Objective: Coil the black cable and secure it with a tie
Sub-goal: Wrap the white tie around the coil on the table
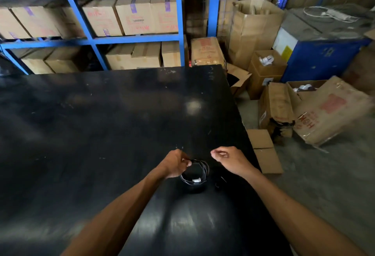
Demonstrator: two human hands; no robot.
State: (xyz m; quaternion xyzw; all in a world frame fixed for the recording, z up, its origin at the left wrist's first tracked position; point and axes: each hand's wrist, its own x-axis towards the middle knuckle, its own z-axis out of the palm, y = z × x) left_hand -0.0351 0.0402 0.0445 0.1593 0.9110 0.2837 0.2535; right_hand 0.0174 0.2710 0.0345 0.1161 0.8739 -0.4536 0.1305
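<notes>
A black cable (pixel 203 169) wound into a small coil hangs just above the black table (pixel 101 124), near its right side. A small white tag sits on the lower part of the coil. My left hand (pixel 176 163) grips the coil at its upper left. My right hand (pixel 227 159) hovers to the right of the coil, apart from it, with thumb and fingers pinched together; I cannot tell whether it pinches a thin tie. A short dark piece (pixel 220 182) lies on the table below my right hand.
Blue shelving (pixel 129 38) stacked with cardboard boxes stands behind the table. To the right, the floor is crowded with open and collapsed cardboard boxes (pixel 272 105) and a blue cabinet (pixel 320 61). The table's right edge runs close to my right wrist.
</notes>
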